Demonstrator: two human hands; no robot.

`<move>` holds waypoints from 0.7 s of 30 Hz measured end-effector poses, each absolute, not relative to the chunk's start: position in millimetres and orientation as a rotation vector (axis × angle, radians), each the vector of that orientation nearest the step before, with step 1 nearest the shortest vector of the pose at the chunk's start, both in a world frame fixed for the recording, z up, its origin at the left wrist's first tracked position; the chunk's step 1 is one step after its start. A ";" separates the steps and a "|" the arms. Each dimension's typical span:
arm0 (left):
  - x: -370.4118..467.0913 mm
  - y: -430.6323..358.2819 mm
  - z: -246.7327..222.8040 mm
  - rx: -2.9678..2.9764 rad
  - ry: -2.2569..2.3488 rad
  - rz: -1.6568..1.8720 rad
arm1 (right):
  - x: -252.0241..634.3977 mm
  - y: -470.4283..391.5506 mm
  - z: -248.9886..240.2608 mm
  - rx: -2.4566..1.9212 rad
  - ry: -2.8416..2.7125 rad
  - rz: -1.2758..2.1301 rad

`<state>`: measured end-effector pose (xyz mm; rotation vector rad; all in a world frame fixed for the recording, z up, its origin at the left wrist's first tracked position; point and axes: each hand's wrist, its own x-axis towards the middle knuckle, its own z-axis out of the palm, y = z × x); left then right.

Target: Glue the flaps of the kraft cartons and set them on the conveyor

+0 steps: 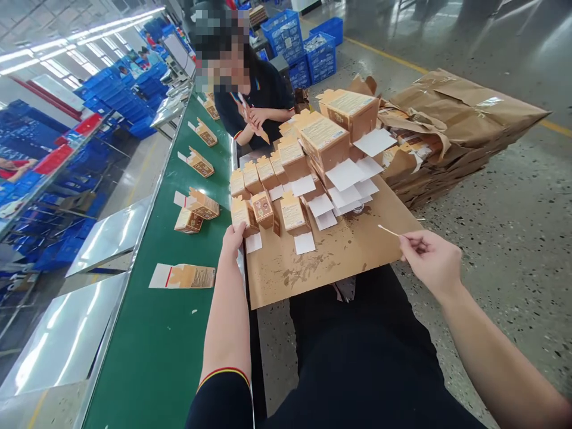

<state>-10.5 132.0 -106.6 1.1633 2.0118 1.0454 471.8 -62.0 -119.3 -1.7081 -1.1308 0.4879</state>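
Note:
My left hand (234, 239) is closed on the near corner of a small brown-and-orange carton (241, 213), at the left edge of a cardboard sheet (322, 269). Right beside it stands another small carton (263, 208), and a third carton (294, 214) has a white flap hanging toward me. My right hand (429, 256) pinches the end of a thin cotton swab (388, 230), held out over the sheet's right side. Dark wet-looking spots mark the cardboard between my hands. Behind the near cartons, larger stacked cartons (322, 140) show white flaps on their right.
A green conveyor belt (152, 333) runs along my left, carrying a flattened carton (183, 276) and several standing ones (204, 204). Across the sheet a co-worker (257, 89) handles something thin. Paper-wrapped bundles (469, 119) lie at right; blue crates (283, 36) stand behind.

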 end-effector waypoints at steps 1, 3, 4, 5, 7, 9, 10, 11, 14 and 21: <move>-9.5 123.0 -108.4 1.128 1.993 1.087 | 474.4 -52.2 -116.6 -1.730 -1.187 0.465; -10.8 102.5 -110.1 1.046 1.953 1.165 | 478.6 -28.7 -109.7 -1.763 -1.333 0.415; -12.8 91.1 -110.1 1.009 1.939 1.201 | 479.7 -15.8 -106.0 -1.780 -1.423 0.390; -15.2 78.8 -109.7 0.966 1.917 1.240 | 480.0 -2.8 -102.4 -1.799 -1.516 0.369; -19.3 52.1 -107.9 0.851 1.804 1.332 | 479.0 21.4 -96.4 -1.831 -1.683 0.341; -19.1 23.7 -105.0 0.734 1.597 1.410 | 477.2 41.2 -93.5 -1.857 -1.798 0.339; -16.5 9.8 -103.3 0.691 1.484 1.432 | 476.7 49.0 -93.3 -1.868 -1.830 0.343; -12.0 -3.3 -101.6 0.664 1.390 1.438 | 476.4 55.4 -93.9 -1.879 -1.855 0.347; 10.4 -33.9 -98.8 0.658 1.259 1.404 | 477.3 68.6 -98.4 -1.925 -1.918 0.355; 62.1 -42.6 -112.3 0.739 1.255 1.250 | 471.4 79.9 -102.9 -1.964 -1.895 0.396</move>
